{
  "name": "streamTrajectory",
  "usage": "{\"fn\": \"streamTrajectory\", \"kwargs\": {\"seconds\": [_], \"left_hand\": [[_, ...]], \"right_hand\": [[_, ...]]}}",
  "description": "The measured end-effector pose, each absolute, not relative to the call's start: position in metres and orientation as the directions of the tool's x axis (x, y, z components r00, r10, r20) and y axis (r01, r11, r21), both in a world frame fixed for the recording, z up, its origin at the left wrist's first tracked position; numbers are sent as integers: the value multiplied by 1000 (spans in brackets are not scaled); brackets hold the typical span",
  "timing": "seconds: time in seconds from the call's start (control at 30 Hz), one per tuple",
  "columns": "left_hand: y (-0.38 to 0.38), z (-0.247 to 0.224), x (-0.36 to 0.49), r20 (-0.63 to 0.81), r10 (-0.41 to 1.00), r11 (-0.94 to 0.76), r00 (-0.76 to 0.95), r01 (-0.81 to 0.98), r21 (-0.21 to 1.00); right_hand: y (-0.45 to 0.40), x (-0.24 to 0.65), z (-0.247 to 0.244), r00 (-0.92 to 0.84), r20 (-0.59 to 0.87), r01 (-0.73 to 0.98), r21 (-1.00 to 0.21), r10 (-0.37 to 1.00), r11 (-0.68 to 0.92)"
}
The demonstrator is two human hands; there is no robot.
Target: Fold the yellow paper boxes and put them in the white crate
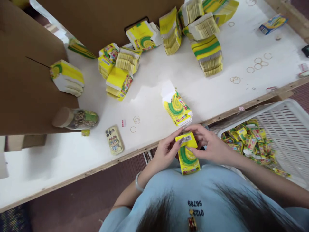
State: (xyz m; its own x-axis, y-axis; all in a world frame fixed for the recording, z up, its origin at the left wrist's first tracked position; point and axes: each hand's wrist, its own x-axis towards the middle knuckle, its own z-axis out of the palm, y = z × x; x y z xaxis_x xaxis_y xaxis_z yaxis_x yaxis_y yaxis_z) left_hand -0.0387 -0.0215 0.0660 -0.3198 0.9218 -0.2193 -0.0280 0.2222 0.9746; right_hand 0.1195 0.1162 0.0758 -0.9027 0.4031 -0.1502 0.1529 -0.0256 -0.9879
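A yellow and green carton (189, 158) with a barcode is held upright against my shirt, just off the table's front edge. My left hand (167, 148) grips its upper left side, thumb near the barcode. On the other side, my right hand (209, 145) grips the upper right, its thumb pressed on the front face. The fingers behind the carton are partly hidden. Just beyond my hands, a small stack of flat cartons (177, 108) lies on the white table (149, 77), one white flap pointing away from me.
Bundles of folded cartons (207, 54) stand along the back beside cardboard panels (103, 22). A phone (114, 140), a lidded jar (83, 119) and rubber bands (136, 120) lie to the left. At the right, a white basket (287, 129) holds small wrapped packets (253, 141). A blue box (274, 24) lies far right.
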Motion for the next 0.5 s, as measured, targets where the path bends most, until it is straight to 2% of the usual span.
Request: {"fn": "streamTrajectory", "kwargs": {"seconds": [0.13, 0.3, 0.37, 0.43, 0.5], "left_hand": [[-28, 67, -33, -175, 933, 183, -315, -5, 983], [-33, 68, -35, -62, 938, 97, -342, 86, 992], [-34, 70, -37, -32, 945, 80, -325, 136, 987], [-36, 72, -37, -38, 952, 100, -304, 191, 976], [-36, 70, -34, -78, 952, 153, -297, 240, 959]], "right_hand": [[117, 122, 80, -904, -200, 182, -980, 378, -85], [123, 122, 74, -923, -125, 102, -991, 364, -82], [121, 122, 68, -919, -144, 105, -987, 367, -123], [119, 124, 57, -892, -193, 132, -976, 408, -173], [122, 124, 42, -873, -184, 140, -982, 451, -128]]}}
